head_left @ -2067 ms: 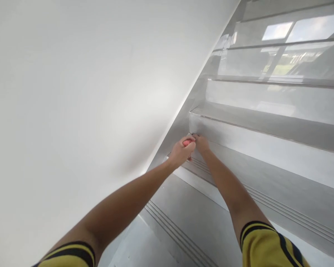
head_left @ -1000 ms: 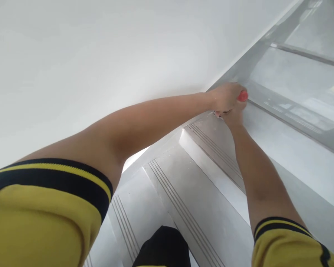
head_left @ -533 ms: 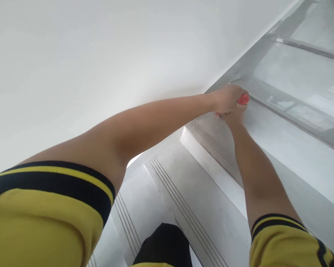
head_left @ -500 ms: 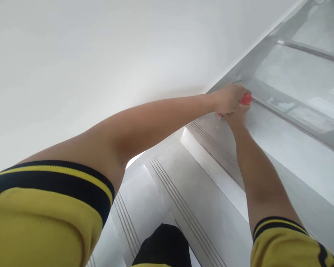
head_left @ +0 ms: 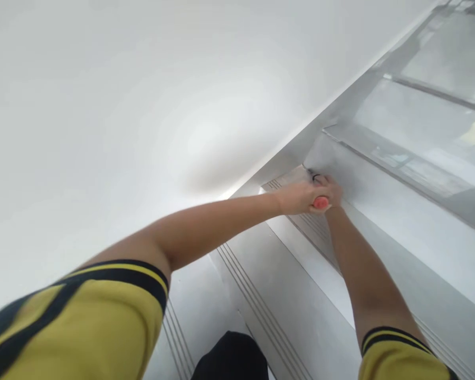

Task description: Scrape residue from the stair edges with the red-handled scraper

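so both hands meet low in the corner of the stair riser (head_left: 380, 195), the left hand (head_left: 298, 196) clamped on a red tool (head_left: 321, 202), the right hand (head_left: 333, 189) fingers hidden, and progress cannot be judged.

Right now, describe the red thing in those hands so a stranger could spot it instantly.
Follow the white wall down to where it meets the grey stairs. There, at the foot of a riser in the corner, the left hand grips a small red handle, the right hand beside it. It is the only red among grey and white.
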`<action>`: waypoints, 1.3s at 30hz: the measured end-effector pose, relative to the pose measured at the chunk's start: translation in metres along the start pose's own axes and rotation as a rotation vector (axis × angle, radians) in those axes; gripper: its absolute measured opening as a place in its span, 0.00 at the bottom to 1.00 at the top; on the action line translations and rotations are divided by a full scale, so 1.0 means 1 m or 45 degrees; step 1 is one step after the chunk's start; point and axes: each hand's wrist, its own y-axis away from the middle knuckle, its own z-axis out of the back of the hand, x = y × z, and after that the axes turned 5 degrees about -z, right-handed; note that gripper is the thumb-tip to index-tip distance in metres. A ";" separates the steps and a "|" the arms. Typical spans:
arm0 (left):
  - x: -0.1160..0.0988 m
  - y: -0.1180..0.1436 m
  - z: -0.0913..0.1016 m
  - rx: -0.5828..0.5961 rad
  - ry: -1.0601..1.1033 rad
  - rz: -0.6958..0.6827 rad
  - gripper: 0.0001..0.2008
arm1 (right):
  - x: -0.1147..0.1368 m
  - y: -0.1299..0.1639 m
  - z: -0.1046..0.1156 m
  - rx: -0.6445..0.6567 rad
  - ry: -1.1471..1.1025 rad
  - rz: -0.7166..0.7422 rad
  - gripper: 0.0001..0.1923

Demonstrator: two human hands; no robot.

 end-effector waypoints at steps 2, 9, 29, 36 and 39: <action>0.010 0.021 -0.009 -0.012 -0.093 0.020 0.10 | 0.004 0.007 -0.005 0.090 0.068 0.024 0.13; 0.005 0.066 -0.021 -0.046 0.096 0.216 0.15 | 0.035 0.056 0.002 -0.022 -0.535 -0.424 0.22; -0.023 0.040 -0.024 -0.114 0.353 0.941 0.30 | 0.083 0.049 -0.021 -0.083 -2.084 -1.132 0.10; -0.032 0.028 -0.019 0.057 0.189 0.999 0.31 | 0.086 0.046 -0.012 -0.125 -2.192 -1.204 0.12; -0.038 0.027 -0.020 0.118 0.138 0.995 0.31 | 0.084 0.051 -0.008 -0.139 -2.197 -1.241 0.12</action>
